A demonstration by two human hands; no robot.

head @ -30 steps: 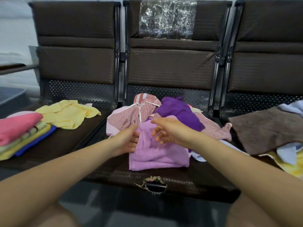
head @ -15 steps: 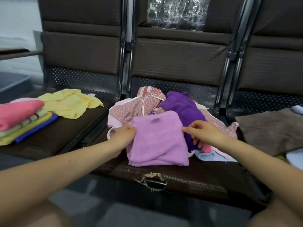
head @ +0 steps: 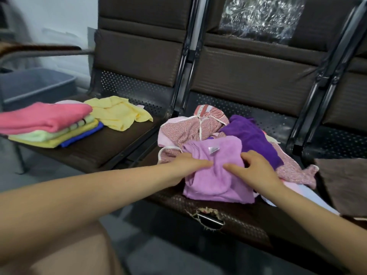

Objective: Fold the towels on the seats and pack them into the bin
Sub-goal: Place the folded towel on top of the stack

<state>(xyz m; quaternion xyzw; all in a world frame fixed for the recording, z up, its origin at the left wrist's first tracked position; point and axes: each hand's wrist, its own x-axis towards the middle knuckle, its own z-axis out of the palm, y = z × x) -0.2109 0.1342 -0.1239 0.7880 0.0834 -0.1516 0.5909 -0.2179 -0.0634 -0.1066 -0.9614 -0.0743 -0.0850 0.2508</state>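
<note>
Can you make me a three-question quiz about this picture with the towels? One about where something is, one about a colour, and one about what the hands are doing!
1. Where is the folded stack?
A. left seat
B. floor
C. in the bin

2. What colour is the top towel of the stack?
A. brown
B. pink
C. white

3. What are both hands doing?
A. hanging idle
B. holding the yellow towel
C. touching the lilac towel

Answers:
1 A: the stack lies on the left seat, beside the yellow towel.
2 B: the pink towel is on top.
3 C: the left hand and right hand rest on the lilac towel.
</note>
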